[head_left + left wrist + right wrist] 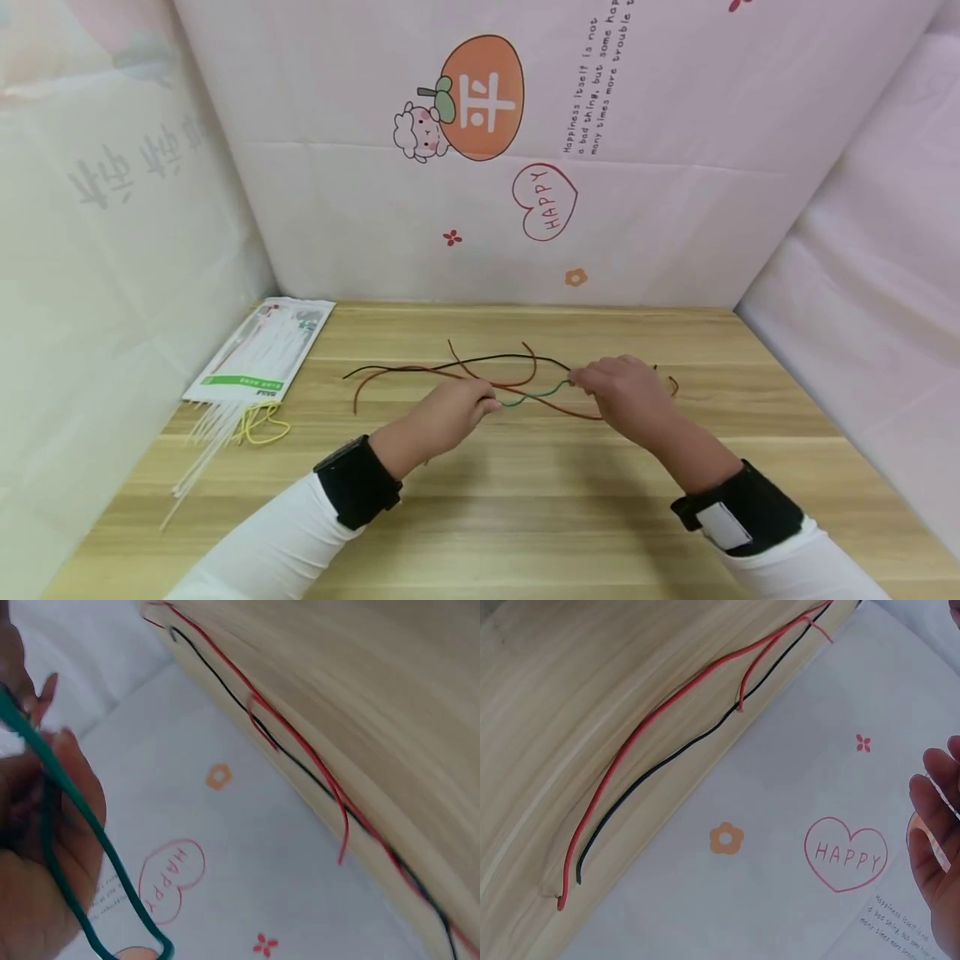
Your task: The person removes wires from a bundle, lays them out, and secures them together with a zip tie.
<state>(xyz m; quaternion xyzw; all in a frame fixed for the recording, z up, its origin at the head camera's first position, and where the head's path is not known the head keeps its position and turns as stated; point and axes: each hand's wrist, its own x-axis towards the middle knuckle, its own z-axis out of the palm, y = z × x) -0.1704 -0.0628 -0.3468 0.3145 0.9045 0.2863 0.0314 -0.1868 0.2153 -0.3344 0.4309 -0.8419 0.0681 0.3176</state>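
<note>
A thin green wire [555, 388] spans the gap between the two hands over the table. My left hand [450, 412] pinches one end of it between thumb and fingers. In the left wrist view a loop of the same green wire [112, 859] hangs close to the camera. My right hand [630, 396] pinches the other end; the right wrist view catches only part of that hand [941, 855], at its right edge. Behind and under the hands lie a long black wire [502, 357], a long red wire [570, 411] and a shorter curved red wire [534, 367], crossing one another.
At the table's left, a white and green package [262, 350] lies with several white strips [213, 450] sticking out of it. A yellow cord [262, 437] is bunched beside them. Printed white cloth [337, 225] walls the wooden table [510, 517] at the back and both sides.
</note>
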